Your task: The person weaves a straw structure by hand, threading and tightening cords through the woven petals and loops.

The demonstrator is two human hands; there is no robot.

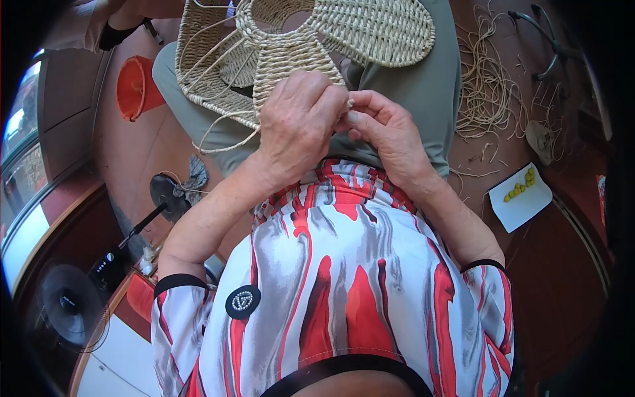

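Upper middle of the frame, the weave: a straw-coloured woven piece (pixel 374 33) sits across the lap (pixel 433 99), a ring (pixel 246 16) at the top edge with panels fanning out from it.
Middle panel: this panel (pixel 284 59) is the one being handled. Long axis goes roughly up and down the frame, narrow by the ring, wider towards the hands, so its bottom edge ends up right at the fingers.
Left hand: this one (pixel 296 118) is bent over the panel's lower end and looks to be gripping it, though the thumb side is hidden, so no clue how firm.
Right hand: just beside it, the right hand (pixel 391 129) has thumb and forefinger pinched together, on a cord end (pixel 350 104) as far as I can tell; most of that is tucked out of sight.
The bit that matters, imo: the cord end sits at the panel's lower right corner. Right fingertips are closest to it, left hand covers the edge next to it, and the rest of the panel stretches up and away from both.
Loose strand: one strand (pixel 215 151) loops out left of the left hand, nowhere near the pinch.
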